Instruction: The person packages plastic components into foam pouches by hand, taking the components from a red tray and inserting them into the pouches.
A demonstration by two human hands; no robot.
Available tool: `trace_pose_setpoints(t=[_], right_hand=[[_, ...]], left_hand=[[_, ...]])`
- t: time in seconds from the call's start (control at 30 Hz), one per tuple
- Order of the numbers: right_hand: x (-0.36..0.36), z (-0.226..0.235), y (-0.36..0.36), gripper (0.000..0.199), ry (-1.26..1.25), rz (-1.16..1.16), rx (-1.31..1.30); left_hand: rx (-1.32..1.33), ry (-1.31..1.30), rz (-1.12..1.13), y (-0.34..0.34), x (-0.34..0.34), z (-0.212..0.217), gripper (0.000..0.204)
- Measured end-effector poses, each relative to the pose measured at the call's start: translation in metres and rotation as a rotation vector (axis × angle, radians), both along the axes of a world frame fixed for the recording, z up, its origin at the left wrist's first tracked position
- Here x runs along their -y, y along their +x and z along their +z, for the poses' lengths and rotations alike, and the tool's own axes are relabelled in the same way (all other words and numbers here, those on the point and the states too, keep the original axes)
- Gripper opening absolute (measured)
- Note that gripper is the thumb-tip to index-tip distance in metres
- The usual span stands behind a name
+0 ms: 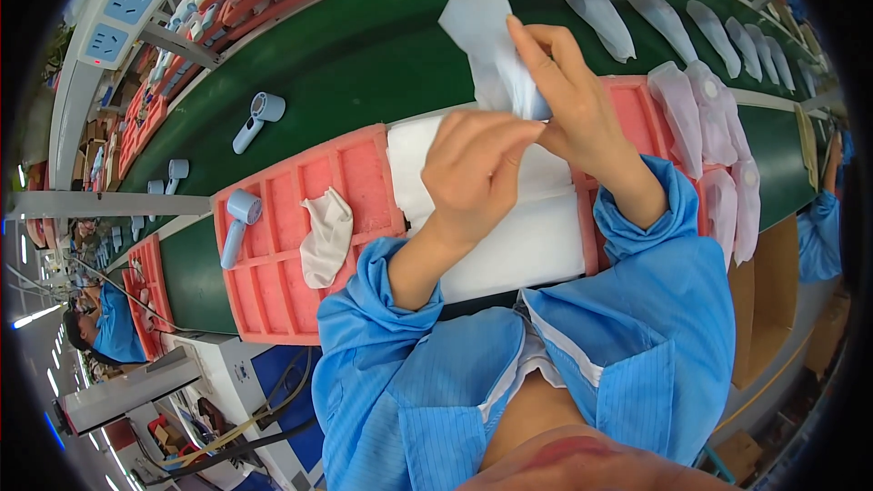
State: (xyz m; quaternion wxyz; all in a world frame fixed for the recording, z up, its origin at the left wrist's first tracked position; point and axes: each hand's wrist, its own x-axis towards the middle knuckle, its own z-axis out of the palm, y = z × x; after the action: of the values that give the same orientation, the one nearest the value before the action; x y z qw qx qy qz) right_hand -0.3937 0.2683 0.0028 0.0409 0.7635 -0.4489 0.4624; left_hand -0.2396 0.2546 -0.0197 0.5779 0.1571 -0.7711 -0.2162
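Observation:
A translucent white bag [486, 41] is held up over the green conveyor belt by my right hand [573, 82], its thumb and fingers closed on the bag's right side. Something light blue shows at the bag's lower end; its shape is mostly hidden. My left hand [477, 168] is pinched at that lower end, fingertips close to my right thumb. Below my hands lies a stack of white sheets or bags [518, 250]. To the left, a pink compartment tray [364, 177] carries a light-blue handheld fan [244, 207] and a crumpled off-white cloth [326, 236].
Several bagged items [600, 18] lie in a row along the belt [364, 73]. More bagged items [677, 118] rest on a pink tray at right. Another handheld fan [259, 120] lies on the belt. A cardboard box [764, 300] stands at right. A co-worker [118, 323] sits far left.

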Motion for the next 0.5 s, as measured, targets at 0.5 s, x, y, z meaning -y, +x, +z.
trace_pose_setpoints(t=[0.5], right_hand=[[-0.011,0.0,0.013,0.069,0.54,0.471,0.687]], left_hand=[[0.046,0.14,0.094,0.012,0.028,0.005,0.069]])
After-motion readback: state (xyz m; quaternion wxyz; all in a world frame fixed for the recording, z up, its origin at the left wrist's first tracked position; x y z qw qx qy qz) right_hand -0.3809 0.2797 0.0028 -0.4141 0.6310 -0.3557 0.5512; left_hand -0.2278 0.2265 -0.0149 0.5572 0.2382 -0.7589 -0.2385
